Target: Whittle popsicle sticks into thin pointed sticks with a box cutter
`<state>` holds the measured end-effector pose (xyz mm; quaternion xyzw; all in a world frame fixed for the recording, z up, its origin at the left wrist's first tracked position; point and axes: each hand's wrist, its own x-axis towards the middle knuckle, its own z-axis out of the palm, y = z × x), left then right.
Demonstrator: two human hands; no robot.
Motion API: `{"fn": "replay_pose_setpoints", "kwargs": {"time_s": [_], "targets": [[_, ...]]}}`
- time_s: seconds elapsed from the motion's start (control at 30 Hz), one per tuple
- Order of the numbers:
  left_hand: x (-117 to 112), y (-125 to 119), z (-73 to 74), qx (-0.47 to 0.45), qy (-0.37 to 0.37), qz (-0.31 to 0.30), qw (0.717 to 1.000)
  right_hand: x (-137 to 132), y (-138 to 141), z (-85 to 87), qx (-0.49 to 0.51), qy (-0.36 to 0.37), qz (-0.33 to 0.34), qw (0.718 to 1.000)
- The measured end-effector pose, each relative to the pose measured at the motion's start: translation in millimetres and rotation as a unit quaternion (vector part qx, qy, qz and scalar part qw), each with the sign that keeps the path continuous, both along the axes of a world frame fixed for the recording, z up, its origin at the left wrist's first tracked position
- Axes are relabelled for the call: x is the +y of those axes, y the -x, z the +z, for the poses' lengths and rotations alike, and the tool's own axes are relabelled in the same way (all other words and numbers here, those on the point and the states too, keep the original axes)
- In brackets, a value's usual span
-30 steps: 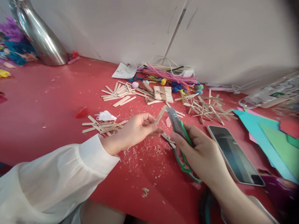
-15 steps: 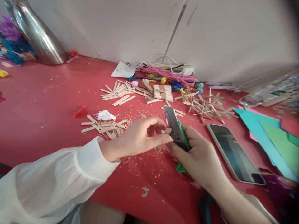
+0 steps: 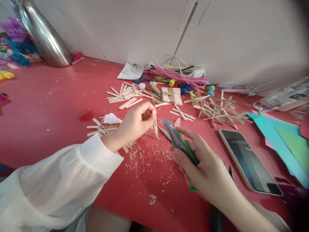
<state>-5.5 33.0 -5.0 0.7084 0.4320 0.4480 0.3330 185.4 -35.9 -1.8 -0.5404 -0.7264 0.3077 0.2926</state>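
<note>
My left hand (image 3: 136, 124), in a white sleeve, is closed in a pinch over the middle of the table. A short piece of wooden craft stick (image 3: 156, 129) hangs down from its fingertips. Wrapped around a green utility knife (image 3: 184, 146), my right hand (image 3: 201, 161) is a little to the right, with the wide metal blade end pointing up and left. A pointed metal blade (image 3: 164, 132) shows behind the knife, its other end hidden by my right hand. Below both hands, wood shavings (image 3: 137, 158) are scattered on the red table (image 3: 116, 193).
Loose craft sticks (image 3: 125, 93) lie in piles behind my hands, with a banded bundle (image 3: 171, 96) among them. Pink pipe cleaners (image 3: 173, 74) lie by the wall. A phone (image 3: 249, 162) and coloured paper (image 3: 277, 135) are at right, a steel jug (image 3: 49, 38) far left.
My hands have moved apart. The left went up and left with the stick piece, now clear of the knife; the right stays closed around the utility knife, slightly lower.
</note>
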Motion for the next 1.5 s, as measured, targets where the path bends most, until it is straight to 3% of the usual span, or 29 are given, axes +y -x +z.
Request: {"fn": "replay_pose_setpoints", "kwargs": {"time_s": [0.4, 0.9, 1.17, 1.5], "targets": [[-5, -1, -3.2, 0.070, -0.022, 0.014, 0.997, -2, 2, 2.0, -0.169, -0.132, 0.020, 0.976], [-10, -3, 2.4, 0.110, -0.046, 0.035, 0.992, -3, 3, 1.5, -0.185, -0.146, 0.013, 0.972], [-11, -5, 4.6, 0.112, -0.038, 0.047, 0.992, -6, 3, -1.1, -0.208, -0.208, 0.009, 0.956], [-11, -5, 4.9, 0.111, -0.047, 0.042, 0.992, -4, 6, 2.2, -0.204, -0.180, 0.016, 0.962]]}}
